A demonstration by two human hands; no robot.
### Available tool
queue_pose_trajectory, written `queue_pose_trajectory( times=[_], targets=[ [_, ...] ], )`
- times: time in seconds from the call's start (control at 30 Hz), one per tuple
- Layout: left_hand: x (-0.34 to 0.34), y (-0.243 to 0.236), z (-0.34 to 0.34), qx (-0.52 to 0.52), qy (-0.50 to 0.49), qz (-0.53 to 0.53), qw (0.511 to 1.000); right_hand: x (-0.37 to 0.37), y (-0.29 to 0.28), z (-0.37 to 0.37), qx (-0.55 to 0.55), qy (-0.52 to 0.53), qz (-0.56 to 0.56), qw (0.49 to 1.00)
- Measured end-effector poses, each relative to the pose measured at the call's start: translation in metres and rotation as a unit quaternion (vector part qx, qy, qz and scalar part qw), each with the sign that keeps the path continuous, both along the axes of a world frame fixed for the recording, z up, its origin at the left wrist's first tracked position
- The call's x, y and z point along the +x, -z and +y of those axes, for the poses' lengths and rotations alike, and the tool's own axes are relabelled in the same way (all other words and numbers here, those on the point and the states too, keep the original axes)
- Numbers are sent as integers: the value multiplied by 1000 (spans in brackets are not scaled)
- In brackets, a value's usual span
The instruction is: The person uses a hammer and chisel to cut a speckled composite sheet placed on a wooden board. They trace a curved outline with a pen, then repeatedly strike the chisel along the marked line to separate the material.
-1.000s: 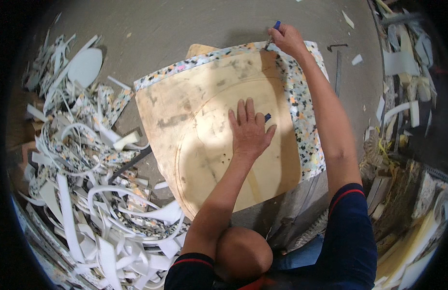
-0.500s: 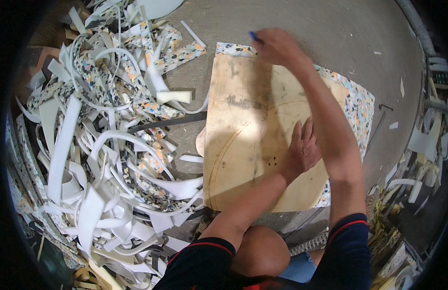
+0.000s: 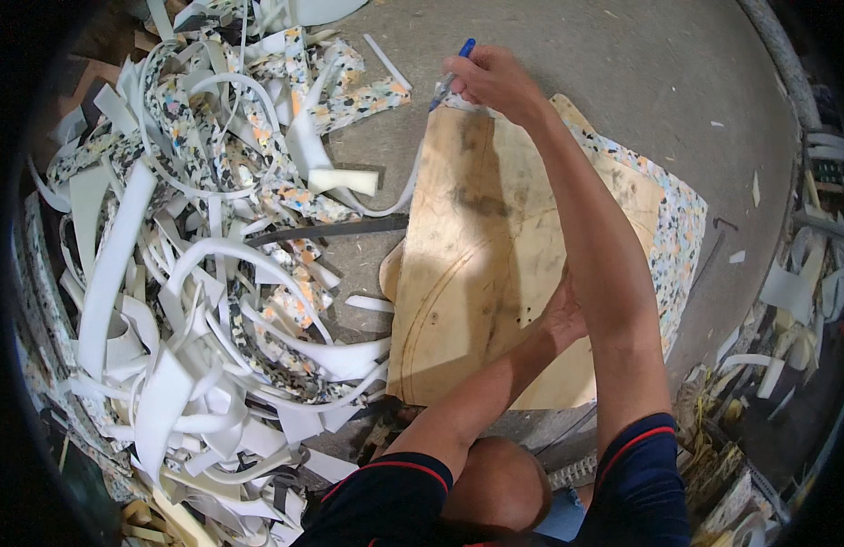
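Observation:
My right hand [image 3: 499, 84] is closed around a blue-capped pen [image 3: 467, 48] at the far left corner of a wooden board [image 3: 481, 228]. The pen slants, its lower end down by the corner. A sheet of speckled multicoloured foam [image 3: 682, 214] lies beneath the board and sticks out along its right and far edges. Pencil-like curved lines and a few small dark holes mark the wood. My left hand [image 3: 568, 305] rests on the board near the holes; my right forearm covers most of its fingers, and the part that shows looks stretched out.
A big heap of white and speckled foam offcuts [image 3: 212, 273] fills the left side. A dark strip [image 3: 335, 230] runs from it to the board. More scraps [image 3: 791, 283] lie along the right. A thin hooked metal rod [image 3: 714, 242] is on the concrete floor [image 3: 622, 64].
My right hand has moved left with the pen to the far left corner of the board. The board and foam have turned slightly relative to each other. My left hand's fingers have gone behind my right forearm.

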State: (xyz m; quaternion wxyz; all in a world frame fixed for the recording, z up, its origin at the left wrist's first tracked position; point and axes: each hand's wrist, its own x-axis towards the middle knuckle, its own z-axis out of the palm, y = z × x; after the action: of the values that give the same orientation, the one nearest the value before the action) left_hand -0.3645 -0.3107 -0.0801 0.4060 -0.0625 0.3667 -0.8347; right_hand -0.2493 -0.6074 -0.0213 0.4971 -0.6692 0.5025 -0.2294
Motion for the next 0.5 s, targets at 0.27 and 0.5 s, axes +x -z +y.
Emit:
queue_pose_trajectory(
  times=[0.27, 0.5],
  targets=[
    [13, -6, -5, -2, 10, -62, 998, 15, 4, -9, -30, -13, 61, 998],
    [1, -24, -24, -93, 44, -378, 920, -76, 1, -4, 83, 39, 45, 995]
  ],
)
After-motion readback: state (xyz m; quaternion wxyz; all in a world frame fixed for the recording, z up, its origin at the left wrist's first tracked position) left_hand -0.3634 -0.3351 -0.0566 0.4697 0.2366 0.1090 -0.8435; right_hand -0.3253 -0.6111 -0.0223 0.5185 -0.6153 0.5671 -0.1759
